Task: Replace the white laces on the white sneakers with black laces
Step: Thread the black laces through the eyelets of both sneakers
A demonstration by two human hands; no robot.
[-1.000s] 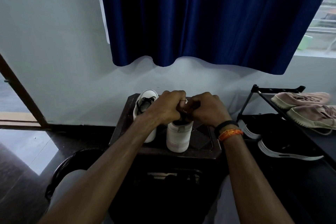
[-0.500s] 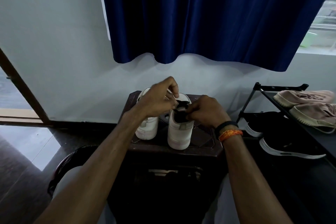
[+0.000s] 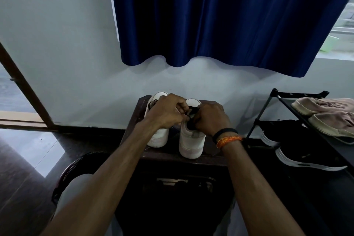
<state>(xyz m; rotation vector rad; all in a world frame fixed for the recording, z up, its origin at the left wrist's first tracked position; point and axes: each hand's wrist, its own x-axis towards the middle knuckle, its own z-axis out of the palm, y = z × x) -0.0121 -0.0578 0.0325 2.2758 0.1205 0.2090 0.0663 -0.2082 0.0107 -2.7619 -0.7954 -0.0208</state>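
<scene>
Two white sneakers stand heel-toward-me on a small dark table (image 3: 191, 160). The left sneaker (image 3: 159, 136) shows black lacing near its toe. Over the right sneaker (image 3: 190, 143) both hands meet. My left hand (image 3: 166, 113) pinches a black lace (image 3: 192, 110) above the tongue. My right hand (image 3: 210, 119) grips the same black lace from the right, with black and orange bands on its wrist. The eyelets of the right sneaker are hidden under my fingers.
A black shoe rack (image 3: 298, 101) stands at the right with beige shoes (image 3: 325, 115) on top and black sneakers (image 3: 306, 155) below. A blue curtain (image 3: 229, 17) hangs on the wall behind. A dark round bin (image 3: 76, 168) sits at lower left.
My left hand had lifted up and left with the lace half a second ago; it has now come back down beside my right hand over the right sneaker.
</scene>
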